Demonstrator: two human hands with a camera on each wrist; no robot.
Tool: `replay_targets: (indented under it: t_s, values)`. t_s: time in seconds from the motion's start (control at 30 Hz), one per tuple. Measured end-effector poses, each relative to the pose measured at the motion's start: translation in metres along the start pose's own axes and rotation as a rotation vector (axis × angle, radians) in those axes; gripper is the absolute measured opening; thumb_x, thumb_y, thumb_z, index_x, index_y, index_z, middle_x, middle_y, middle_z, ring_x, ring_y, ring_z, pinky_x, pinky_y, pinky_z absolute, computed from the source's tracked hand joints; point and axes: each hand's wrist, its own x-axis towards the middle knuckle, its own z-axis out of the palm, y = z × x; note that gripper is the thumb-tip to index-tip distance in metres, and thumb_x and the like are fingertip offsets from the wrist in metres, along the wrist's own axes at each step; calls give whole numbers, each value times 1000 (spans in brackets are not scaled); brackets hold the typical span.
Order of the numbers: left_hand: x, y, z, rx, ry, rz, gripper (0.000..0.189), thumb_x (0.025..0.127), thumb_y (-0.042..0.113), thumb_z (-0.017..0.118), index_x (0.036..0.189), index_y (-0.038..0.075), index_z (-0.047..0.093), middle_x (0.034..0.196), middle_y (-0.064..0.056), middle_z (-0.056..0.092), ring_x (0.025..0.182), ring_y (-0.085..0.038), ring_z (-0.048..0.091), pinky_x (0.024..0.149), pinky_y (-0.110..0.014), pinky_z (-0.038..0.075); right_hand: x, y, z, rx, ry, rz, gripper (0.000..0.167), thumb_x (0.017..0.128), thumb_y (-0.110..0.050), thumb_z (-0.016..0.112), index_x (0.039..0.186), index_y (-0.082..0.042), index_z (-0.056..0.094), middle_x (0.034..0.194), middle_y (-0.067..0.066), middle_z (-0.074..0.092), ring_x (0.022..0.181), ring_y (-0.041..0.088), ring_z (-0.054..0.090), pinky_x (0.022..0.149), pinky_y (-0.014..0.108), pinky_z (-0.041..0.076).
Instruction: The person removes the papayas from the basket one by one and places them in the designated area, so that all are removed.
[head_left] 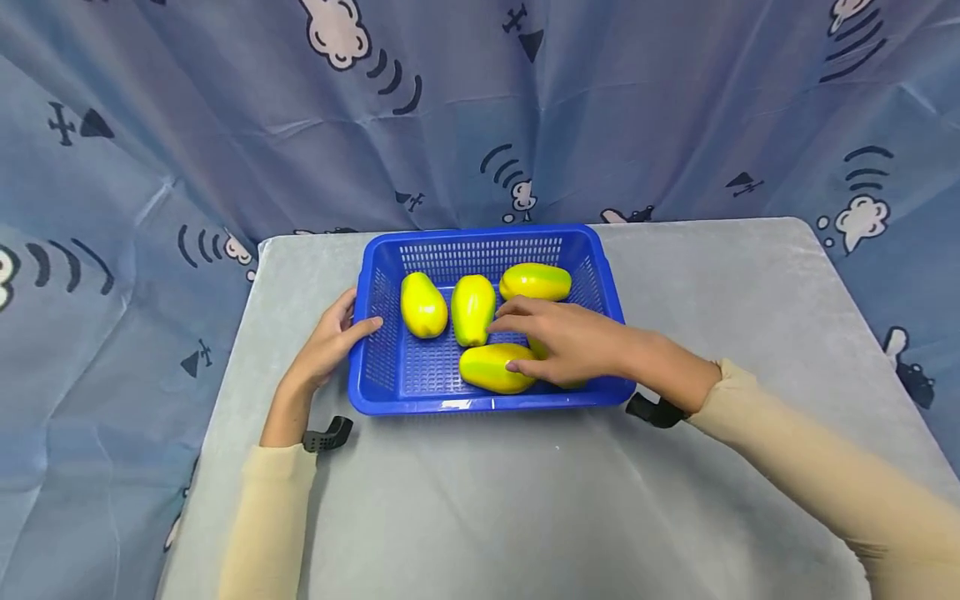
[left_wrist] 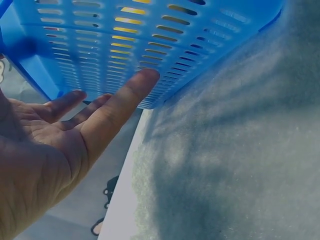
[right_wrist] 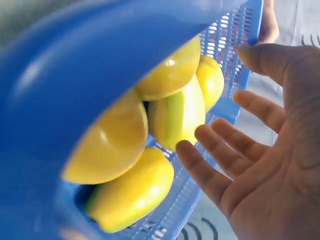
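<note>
A blue plastic basket (head_left: 420, 407) with slotted walls holds several yellow-green papayas. One papaya (head_left: 423, 307) lies at the left, another (head_left: 472, 307) in the middle, a third (head_left: 536, 282) at the back right. Along the front wall is a papaya (head_left: 491, 368), and one more is mostly hidden under the right hand. My left hand (head_left: 330, 340) grips the basket's left rim, thumb inside and fingers against the outer wall (left_wrist: 125, 45). Above the papayas my right hand (head_left: 573, 337) hovers with spread fingers; the right wrist view shows nothing between fingers and thumb.
The basket stands near the back edge of a table with a pale grey cloth (head_left: 480, 508). Behind and to the sides hangs a blue patterned curtain (head_left: 247, 108). A black wrist strap piece (head_left: 330, 435) sits on the left wrist, another (head_left: 654, 411) on the right.
</note>
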Motion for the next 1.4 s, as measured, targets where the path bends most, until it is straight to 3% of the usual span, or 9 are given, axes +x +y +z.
replay_targets:
  t_s: [0.13, 0.33, 0.57, 0.83, 1.13, 1.4]
  values:
    - [0, 3, -1, -13, 16, -10, 70, 106, 18, 56, 167, 6, 24, 161, -27, 45, 127, -33, 65, 94, -29, 63, 10, -6, -2, -35, -79, -42, 54, 100, -38, 72, 149, -19, 62, 151, 6, 58, 130, 23, 61, 116, 48, 52]
    - [-10, 0, -8, -10, 35, -28, 69, 106, 18, 57, 166, 5, 25, 161, -28, 44, 116, -11, 67, 90, -21, 62, 26, -13, 8, -67, -157, -72, 55, 100, -39, 72, 150, -19, 61, 152, 7, 57, 122, 21, 63, 114, 45, 55]
    - [-22, -5, -11, 33, 46, -48, 70, 107, 20, 58, 166, 6, 24, 162, -28, 43, 118, -14, 66, 90, -23, 63, 36, -21, 19, -72, -237, -91, 52, 98, -40, 74, 146, -21, 63, 132, 2, 63, 104, 17, 58, 102, 35, 56]
    - [-17, -6, -10, 39, 37, -47, 70, 107, 21, 57, 166, 6, 24, 162, -28, 44, 118, -13, 66, 90, -25, 63, 39, -24, 15, -87, -318, -37, 61, 96, -34, 78, 153, -27, 57, 144, 3, 61, 116, 21, 58, 112, 44, 53]
    - [1, -2, 1, -14, -7, -6, 70, 106, 18, 56, 167, 6, 24, 162, -28, 43, 124, -19, 65, 93, -24, 62, 36, -11, 11, -76, -355, 43, 71, 95, -33, 79, 159, -25, 49, 135, 3, 61, 110, 22, 57, 111, 43, 53]
    - [3, -3, 2, -37, -4, -5, 69, 106, 16, 56, 166, 3, 24, 160, -31, 43, 115, -9, 68, 89, -23, 63, 37, -10, 6, -74, -373, 56, 70, 98, -31, 76, 161, -27, 46, 148, 5, 57, 114, 24, 59, 117, 46, 51]
